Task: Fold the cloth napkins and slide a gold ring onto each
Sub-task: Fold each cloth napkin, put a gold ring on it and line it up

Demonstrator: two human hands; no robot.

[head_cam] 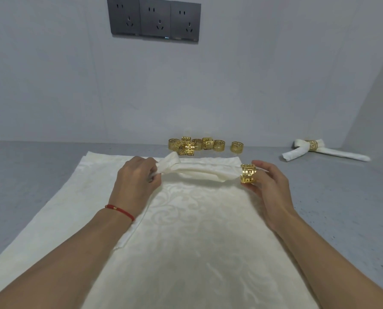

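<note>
Left hand (135, 177) grips the rolled cream damask napkin (199, 171); right hand (267, 181) pinches the fretwork gold ring (248, 173) at its tip, where loose folds may snag or unroll.

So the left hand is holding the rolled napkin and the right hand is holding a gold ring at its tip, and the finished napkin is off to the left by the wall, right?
Not quite. In the head view the finished napkin lies to the right by the wall, not the left. The rest holds: the left hand holds the rolled napkin and the right hand holds a gold ring at its tip.

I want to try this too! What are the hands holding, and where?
The left hand grips the rolled napkin at its left end; the right hand pinches the gold ring at the napkin's right tip.
</note>
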